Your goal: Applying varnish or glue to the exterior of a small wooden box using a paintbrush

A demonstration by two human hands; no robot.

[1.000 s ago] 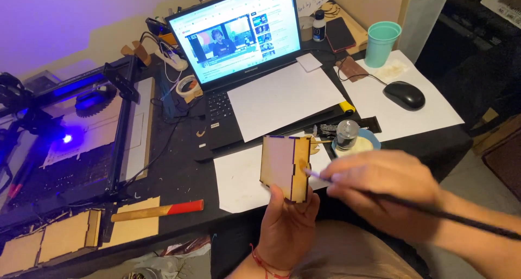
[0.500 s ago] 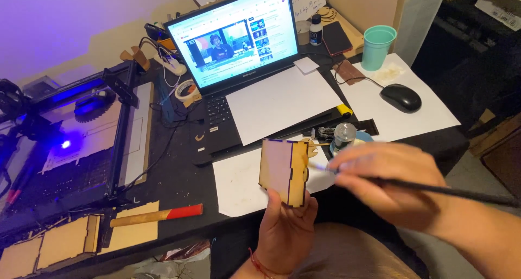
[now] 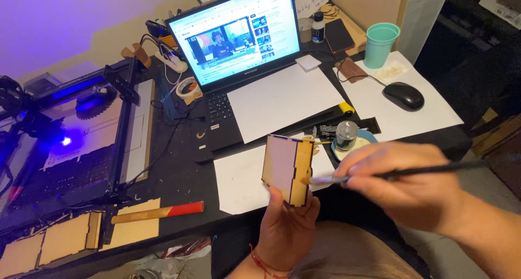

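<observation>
Wooden and pale, one small box stands upright in the left hand, fingers closed round its lower end, long axis vertical. Just right of it, the right hand pinches one thin brush lying crosswise, tip touching the box's edge. Beyond them, on the dark surface, lie two white sheets, one laptop, one mouse and one green cup.
</observation>
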